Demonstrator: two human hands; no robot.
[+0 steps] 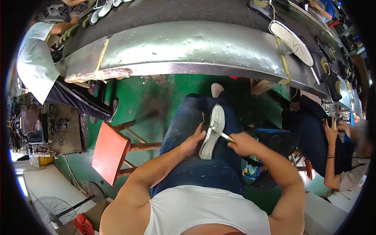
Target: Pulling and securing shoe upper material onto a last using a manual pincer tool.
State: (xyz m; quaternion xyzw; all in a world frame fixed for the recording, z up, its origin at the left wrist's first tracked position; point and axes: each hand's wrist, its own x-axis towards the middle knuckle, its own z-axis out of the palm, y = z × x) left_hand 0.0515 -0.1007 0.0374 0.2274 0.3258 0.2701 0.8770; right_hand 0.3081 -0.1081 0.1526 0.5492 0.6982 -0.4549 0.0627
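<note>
Across a green-painted floor, a long bench topped with dented silvery metal. Up on it, pale laced shoes at the far left; dark shoes and a long off-white sole at the right. To the left of the lap, a wooden-legged stool with a square coral-red seat; farther down, a round wire-caged fan. At the left, a person in a white shirt; at the right, a seated person. On the sole, a dark curved mark; on the white shirt, dark lettering too small to read. Along the lap, over dark blue trousers, a narrow off-white shoe bottom. Right hand closed around the handle of a metal-ended tool, over the shoe bottom, contact unclear. Left hand against the left edge, fingers partly hidden; cannot tell how far closed.
</note>
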